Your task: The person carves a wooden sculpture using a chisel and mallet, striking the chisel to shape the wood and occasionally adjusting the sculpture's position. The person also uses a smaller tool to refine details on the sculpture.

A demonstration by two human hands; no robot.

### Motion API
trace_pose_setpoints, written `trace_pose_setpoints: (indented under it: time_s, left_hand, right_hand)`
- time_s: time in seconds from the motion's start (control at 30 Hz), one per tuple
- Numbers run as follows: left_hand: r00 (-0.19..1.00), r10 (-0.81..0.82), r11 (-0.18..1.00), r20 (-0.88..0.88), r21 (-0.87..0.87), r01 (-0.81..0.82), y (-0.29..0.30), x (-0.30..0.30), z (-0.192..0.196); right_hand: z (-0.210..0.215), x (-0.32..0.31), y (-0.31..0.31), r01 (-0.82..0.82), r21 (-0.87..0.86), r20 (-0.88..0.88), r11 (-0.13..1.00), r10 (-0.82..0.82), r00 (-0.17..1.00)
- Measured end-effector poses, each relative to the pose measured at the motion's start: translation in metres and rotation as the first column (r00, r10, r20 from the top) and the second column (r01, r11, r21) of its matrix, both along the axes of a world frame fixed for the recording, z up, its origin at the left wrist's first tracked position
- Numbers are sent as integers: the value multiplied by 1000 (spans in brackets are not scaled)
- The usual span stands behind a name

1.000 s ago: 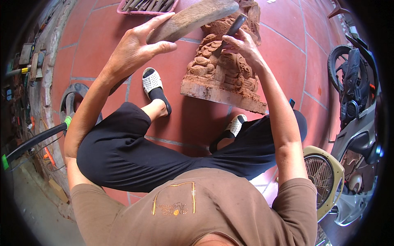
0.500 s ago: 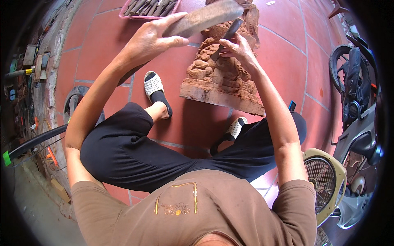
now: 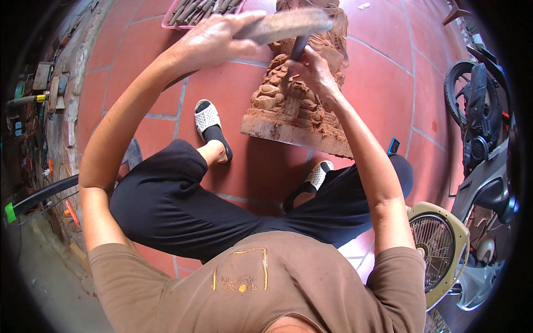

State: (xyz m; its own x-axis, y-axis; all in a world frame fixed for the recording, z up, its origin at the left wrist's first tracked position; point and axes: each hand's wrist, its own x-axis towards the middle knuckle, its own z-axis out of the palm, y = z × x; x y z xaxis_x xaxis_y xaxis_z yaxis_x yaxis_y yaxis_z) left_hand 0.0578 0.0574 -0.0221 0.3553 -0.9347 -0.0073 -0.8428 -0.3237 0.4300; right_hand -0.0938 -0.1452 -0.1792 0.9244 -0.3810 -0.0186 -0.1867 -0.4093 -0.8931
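Note:
My left hand (image 3: 214,41), slightly blurred, is closed around the narrow end of a wooden mallet (image 3: 291,25) whose worn, pale head extends to the right. In my right hand (image 3: 313,69) a dark-handled chisel (image 3: 299,48) is gripped, its handle upward. The mallet head overlaps the top of that handle; whether they touch I cannot tell. Below is a reddish-brown wood carving (image 3: 294,114) with rounded, layered shapes and a flat base, lying on the floor beyond my feet. My right hand and the blur hide the chisel's cutting end.
A pink basket (image 3: 166,21) of several carving tools stands at the far left on the red tiled floor (image 3: 383,89). At my right are a beige fan (image 3: 462,238) and part of a motorbike (image 3: 477,116). Assorted tools and a rough wooden piece (image 3: 69,111) line the left side.
The mallet head has come down onto the line of the chisel's top. My right hand has shifted slightly left and nearer, and the chisel stands more upright.

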Motion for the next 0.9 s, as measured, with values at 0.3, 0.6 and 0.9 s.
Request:
trace_pose_setpoints:
  time_s: [0.3,0.6,0.9]
  left_hand:
    - [989,-25,998,-145,-53,18,-15,1,40]
    - [990,-13,1000,-142,-10,11,-5,5,20]
    - [858,44,981,-512,-138,-133,4,-7,56]
  right_hand:
    - [0,-13,6,11,62,72,998,-15,997]
    - [4,-15,7,80,405,3,911,-89,996]
    - [21,-24,-16,168,473,26,865,-204,979]
